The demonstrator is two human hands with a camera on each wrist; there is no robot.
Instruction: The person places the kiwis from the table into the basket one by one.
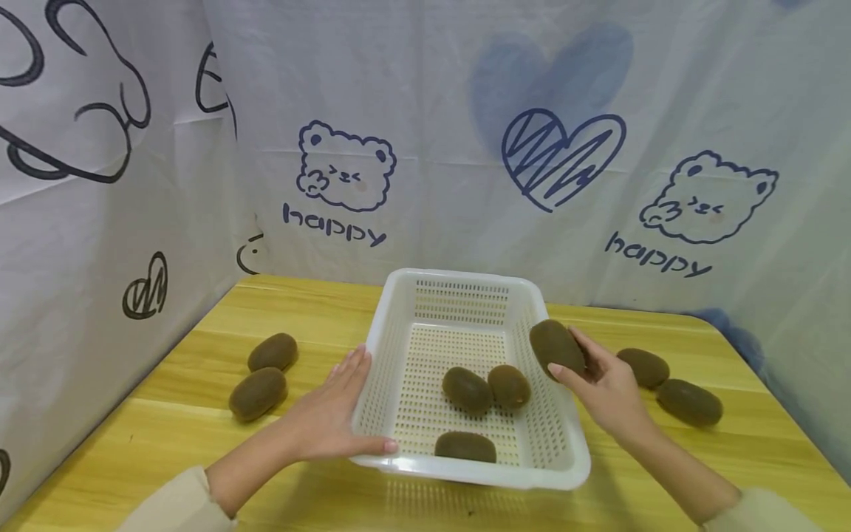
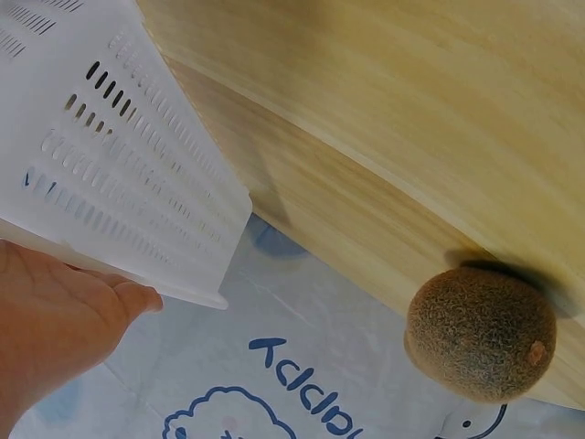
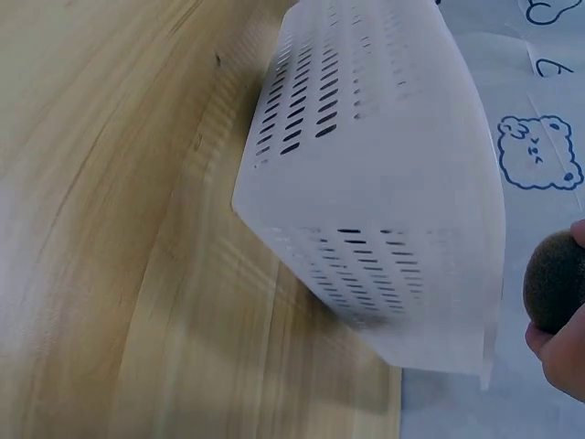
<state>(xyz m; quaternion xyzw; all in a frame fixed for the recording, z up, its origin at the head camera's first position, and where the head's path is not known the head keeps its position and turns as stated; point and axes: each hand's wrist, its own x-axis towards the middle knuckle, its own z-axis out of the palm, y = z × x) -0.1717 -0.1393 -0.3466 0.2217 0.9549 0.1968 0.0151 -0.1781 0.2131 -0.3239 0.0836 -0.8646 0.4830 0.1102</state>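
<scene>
Showing yellow grain across the bench (image 1: 153, 428); carrying a basket (image 1: 479, 470) near the middle; bearing two kiwis (image 1: 258, 394) close together to the left and two more kiwis (image 1: 689, 403) to the right.

Place: we looked into a draped corner (image 1: 249, 255); home or studio, we could not tell.
Sheets (image 1: 452, 148): we saw printed bears (image 1: 346, 170), hearts (image 1: 565, 159) and "happy" (image 1: 334, 225).
Tabletop (image 1: 319, 307): we saw yellow wood grain.
</scene>
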